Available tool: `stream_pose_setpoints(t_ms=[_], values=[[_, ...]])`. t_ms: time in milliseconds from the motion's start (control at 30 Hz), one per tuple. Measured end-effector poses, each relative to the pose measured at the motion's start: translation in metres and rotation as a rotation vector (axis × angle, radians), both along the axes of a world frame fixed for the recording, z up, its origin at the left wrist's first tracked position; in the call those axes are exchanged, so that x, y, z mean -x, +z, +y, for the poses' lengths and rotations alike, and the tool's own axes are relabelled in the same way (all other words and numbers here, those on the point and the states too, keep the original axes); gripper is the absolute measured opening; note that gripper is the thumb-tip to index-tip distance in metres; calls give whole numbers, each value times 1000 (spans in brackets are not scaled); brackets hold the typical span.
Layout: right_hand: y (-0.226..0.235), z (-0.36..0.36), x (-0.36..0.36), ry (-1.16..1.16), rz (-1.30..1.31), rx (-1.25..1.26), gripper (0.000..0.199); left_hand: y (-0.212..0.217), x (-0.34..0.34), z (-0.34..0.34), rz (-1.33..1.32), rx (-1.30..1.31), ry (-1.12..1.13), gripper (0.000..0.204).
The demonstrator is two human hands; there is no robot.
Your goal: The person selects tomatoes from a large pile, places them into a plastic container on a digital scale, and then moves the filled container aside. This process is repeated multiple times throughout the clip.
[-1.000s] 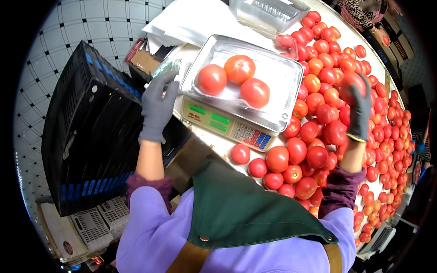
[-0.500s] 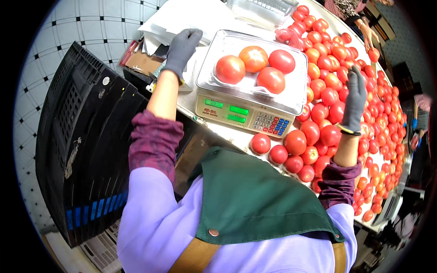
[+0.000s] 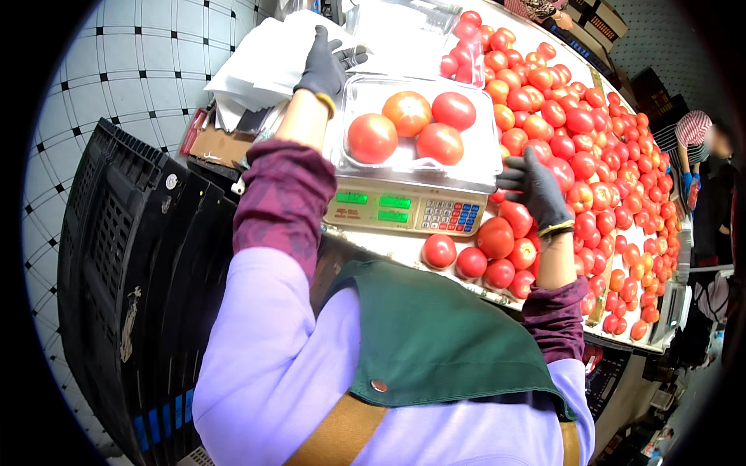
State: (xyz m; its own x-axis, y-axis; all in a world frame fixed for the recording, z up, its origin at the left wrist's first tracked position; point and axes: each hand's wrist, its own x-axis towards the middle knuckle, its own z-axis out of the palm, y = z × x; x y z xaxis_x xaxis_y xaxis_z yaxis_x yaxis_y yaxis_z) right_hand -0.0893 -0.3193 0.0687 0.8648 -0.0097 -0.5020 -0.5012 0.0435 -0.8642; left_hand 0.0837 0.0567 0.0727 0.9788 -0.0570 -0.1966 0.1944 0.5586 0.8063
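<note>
Tomatoes [image 3: 409,123], four of them, sit in a clear plastic tray [image 3: 357,99] below and to the right of the left hand's fingers, and to the left of the right hand's. The left hand [image 3: 325,68], in a dark grey glove with a yellow cuff, has its fingers spread, one pointing up and others angled right; they hold nothing. White sheets [image 3: 260,66] lie just beside them on the left, though I cannot tell whether they touch. Clear containers [image 3: 396,31] stand to the right of these fingers.

The right hand [image 3: 536,190], gloved alike, has its fingers apart and pointing left and up, near the right edge of the metal pan [image 3: 488,159] that bears the tray. No tomato shows in its grip; whether its fingertips touch the pan or any fruit I cannot tell. The scale [image 3: 412,211] under the pan faces the person, below and left of these fingers. Loose tomatoes [image 3: 584,165] spread right of and beyond them, with a few more, including a single tomato [image 3: 439,252], below and to the left.
</note>
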Motion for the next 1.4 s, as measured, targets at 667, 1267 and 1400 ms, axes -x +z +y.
stream_pose_setpoints(t_ms=[667, 1267, 1400], values=[[-20, 33, 4, 2, -89, -84, 13, -51, 193, -19, 155, -428, 86, 18], [-15, 218, 42, 844, -386, -159, 47, -79, 216, 53, 428, -327, 507, 24], [-55, 349, -7, 646, -439, 411, 57, -139, 197, 82, 465, -3, 418, 37]])
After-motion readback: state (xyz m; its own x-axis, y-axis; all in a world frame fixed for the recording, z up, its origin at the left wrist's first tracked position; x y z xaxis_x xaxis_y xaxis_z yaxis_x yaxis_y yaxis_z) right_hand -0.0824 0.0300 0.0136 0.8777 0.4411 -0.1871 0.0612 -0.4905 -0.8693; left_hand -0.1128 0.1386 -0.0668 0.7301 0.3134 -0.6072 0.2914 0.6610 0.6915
